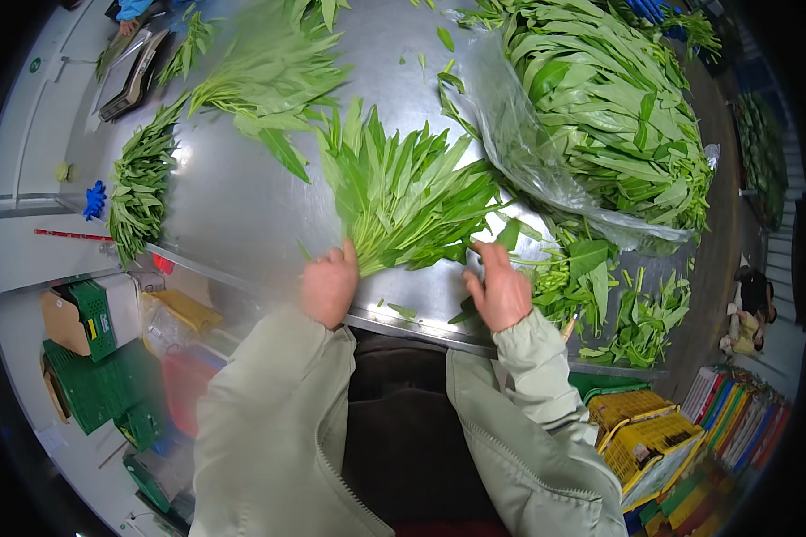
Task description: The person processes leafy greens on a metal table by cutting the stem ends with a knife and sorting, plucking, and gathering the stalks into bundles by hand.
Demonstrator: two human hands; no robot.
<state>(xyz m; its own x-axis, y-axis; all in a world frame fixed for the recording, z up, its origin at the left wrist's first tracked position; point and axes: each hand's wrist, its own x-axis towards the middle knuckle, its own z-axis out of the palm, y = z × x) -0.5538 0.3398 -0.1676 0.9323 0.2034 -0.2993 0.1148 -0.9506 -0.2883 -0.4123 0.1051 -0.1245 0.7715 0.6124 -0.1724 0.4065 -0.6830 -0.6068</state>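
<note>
Past pale sleeves (264, 403) at six o'clock, a leafy bunch (412, 201) at twelve on the table (242, 188) is apparently being gathered, left grip (330, 285) curled, hold unclear, right grip (503, 291) wide, aligned stems (381, 251) seemingly needed.

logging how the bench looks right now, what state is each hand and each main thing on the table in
left hand: curled, at the near bunch's stem end
right hand: thumb and forefinger parted, beside that bunch
near bunch: lying flat, leaves fanned out
far bunch: lying down, partly blurred
big heap of greens: piled high, untied as far as visible
clear plastic bag: open, greens exposed
</note>
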